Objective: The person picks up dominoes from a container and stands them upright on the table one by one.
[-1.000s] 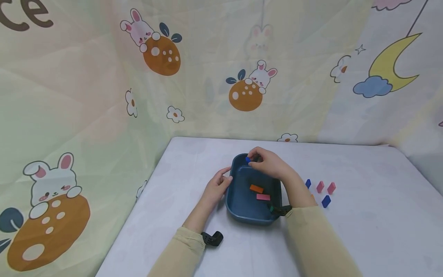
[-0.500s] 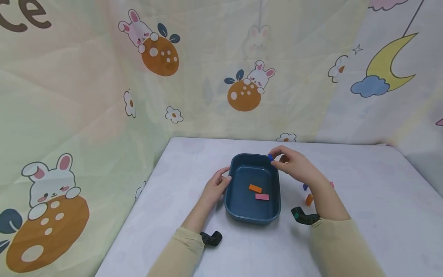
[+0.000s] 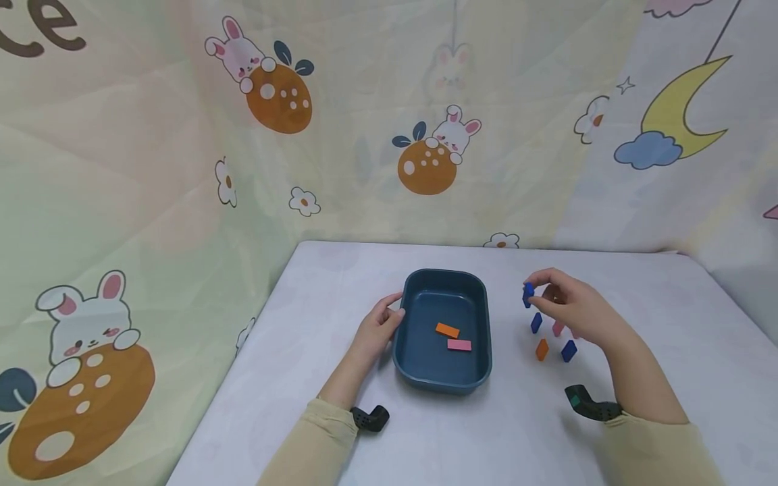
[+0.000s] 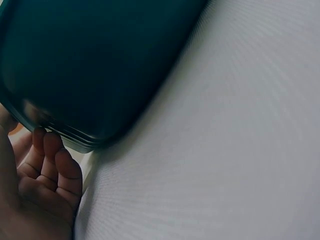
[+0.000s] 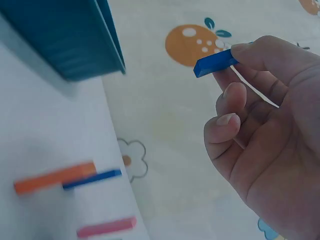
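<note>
Blue block (image 3: 528,295) pinched beside tray (image 3: 419,361)

The block is held to the right of the dark tray, gripped between the thumb and fingers of a person's right hand (image 3: 571,307). Near it, more blocks stand upright on the white table (image 3: 656,324): an orange one (image 3: 541,349), a second blue one (image 3: 536,322), a third blue one (image 3: 568,351) and a pink one (image 3: 557,328), with a bit of pink showing under the hand. Inside the tray lie an orange piece (image 3: 447,330) and a pink piece (image 3: 458,345), well apart from its far wall. The left hand (image 3: 377,327) rests loosely against the tray's left side, fingertips touching its outer wall. Behind hangs a cloth (image 3: 358,88) printed with rabbits, flowers and a moon.
</note>
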Tool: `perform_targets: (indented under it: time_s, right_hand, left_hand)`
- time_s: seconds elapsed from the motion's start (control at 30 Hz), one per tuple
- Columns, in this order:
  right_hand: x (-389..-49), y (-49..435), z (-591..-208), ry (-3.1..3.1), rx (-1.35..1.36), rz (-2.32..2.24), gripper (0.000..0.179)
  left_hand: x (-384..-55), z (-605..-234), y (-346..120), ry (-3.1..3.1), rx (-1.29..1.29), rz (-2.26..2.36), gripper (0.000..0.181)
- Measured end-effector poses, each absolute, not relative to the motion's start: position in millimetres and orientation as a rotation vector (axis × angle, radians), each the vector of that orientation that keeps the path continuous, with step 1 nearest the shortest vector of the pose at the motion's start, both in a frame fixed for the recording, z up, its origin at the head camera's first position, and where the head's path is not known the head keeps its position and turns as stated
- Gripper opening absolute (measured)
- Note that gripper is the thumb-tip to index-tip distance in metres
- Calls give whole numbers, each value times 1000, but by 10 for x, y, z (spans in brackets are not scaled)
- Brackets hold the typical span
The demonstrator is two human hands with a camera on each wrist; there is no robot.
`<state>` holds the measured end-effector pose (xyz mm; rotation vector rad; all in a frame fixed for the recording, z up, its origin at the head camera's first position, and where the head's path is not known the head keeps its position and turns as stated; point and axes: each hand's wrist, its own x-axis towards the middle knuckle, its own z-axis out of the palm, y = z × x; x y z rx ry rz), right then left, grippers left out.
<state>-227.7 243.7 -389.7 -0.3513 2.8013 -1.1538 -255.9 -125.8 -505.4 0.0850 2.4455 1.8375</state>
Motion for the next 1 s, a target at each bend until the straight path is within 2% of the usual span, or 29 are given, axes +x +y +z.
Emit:
perform_targets:
  time_s: [0.63,1.0]
  right_hand:
    - [-2010,3282,-4265,2960,-332,-1046,32]
    - [-2007,3616,-4597,2774,-216,-1062,41]
  left_hand:
    - [-2559,-5043,-1250,2437,84,1838,42]
    - [-2557,-5041,-1247,2441,72,1835,42]
